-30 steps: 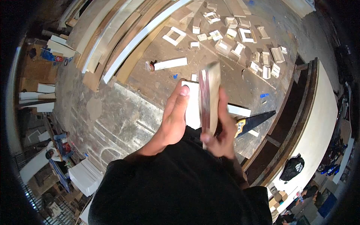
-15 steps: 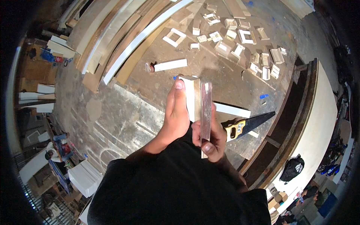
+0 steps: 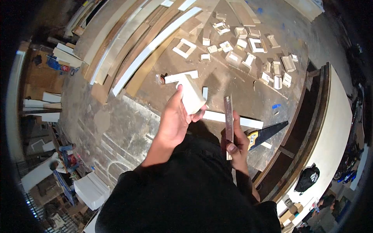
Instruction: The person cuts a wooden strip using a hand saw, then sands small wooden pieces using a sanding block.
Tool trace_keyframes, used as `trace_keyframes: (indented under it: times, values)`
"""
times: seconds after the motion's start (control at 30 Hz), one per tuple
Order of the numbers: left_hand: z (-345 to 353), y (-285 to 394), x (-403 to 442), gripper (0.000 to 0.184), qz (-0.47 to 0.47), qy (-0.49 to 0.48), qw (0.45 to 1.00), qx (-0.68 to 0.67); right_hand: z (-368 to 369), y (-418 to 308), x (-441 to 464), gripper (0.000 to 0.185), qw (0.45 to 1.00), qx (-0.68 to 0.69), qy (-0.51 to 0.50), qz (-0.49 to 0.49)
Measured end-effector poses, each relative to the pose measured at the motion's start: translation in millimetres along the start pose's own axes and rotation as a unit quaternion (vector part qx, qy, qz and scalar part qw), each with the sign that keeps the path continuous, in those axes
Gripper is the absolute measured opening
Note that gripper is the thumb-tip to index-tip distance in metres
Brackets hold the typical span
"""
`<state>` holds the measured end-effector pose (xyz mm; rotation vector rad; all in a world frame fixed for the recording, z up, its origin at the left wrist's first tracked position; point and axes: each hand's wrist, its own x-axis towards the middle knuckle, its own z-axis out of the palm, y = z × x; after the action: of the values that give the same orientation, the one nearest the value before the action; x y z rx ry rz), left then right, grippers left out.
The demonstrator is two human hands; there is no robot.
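Note:
My left hand (image 3: 171, 123) grips a small pale wooden block (image 3: 191, 95), its fingers wrapped round the lower end and side. My right hand (image 3: 241, 146) is closed on a sanding block (image 3: 229, 120), a narrow wooden strip with a worn, dark reddish-brown face, held upright. A gap separates the two pieces. Just right of my right hand lies a handsaw (image 3: 269, 134) with a yellow and black handle, partly hidden by the fingers. Behind both hands a white strip (image 3: 250, 122) lies on the work surface.
Several small wooden frames and box pieces (image 3: 256, 45) are scattered at the far right. Long boards (image 3: 155, 50) lie at upper left. A white-topped bench (image 3: 330, 128) with a black bag (image 3: 307, 178) stands at right. Another person (image 3: 59, 165) is at lower left.
My hands have moved apart: the wooden block has tilted and shifted slightly left, while the sanding block has moved away to the right and down. The two pieces were side by side before.

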<state>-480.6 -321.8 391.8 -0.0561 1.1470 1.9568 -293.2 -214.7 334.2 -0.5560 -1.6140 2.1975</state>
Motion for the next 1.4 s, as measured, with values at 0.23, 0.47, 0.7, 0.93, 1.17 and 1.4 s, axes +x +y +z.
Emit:
trace_keyframes:
  times: [0.23, 0.47, 0.7, 0.93, 1.17, 1.4]
  values:
    - [3.9, -3.1, 3.1, 0.034, -0.069, -0.012, 0.982, -0.177, 8.8, -0.9, 3.0, 0.103, 0.998, 0.000, 0.045, -0.051]
    - [10.5, -4.0, -3.3, 0.028, -0.014, -0.035, 0.992, -0.118, 20.0, 11.7, -1.7, 0.101, 0.994, -0.008, 0.011, -0.105]
    - [14.1, -22.2, -20.2, 0.025, 0.062, -0.077, 0.995, 0.009, 19.5, -20.6, 13.7, 0.103, 0.976, -0.131, 0.012, -0.172]
    - [6.7, -6.5, -20.6, 0.019, 0.164, 0.006, 0.980, 0.110, 0.7, -16.2, 9.2, 0.103, 0.976, -0.158, 0.068, -0.131]
    - [6.8, -6.5, -31.2, 0.017, 0.168, -0.067, 0.964, 0.193, -2.4, -29.7, 5.6, 0.099, 0.990, -0.038, -0.023, -0.131]
    - [6.3, -4.5, -34.9, 0.015, 0.143, -0.083, 0.959, 0.230, -15.9, -19.6, -0.8, 0.099, 0.996, 0.013, -0.054, -0.067]
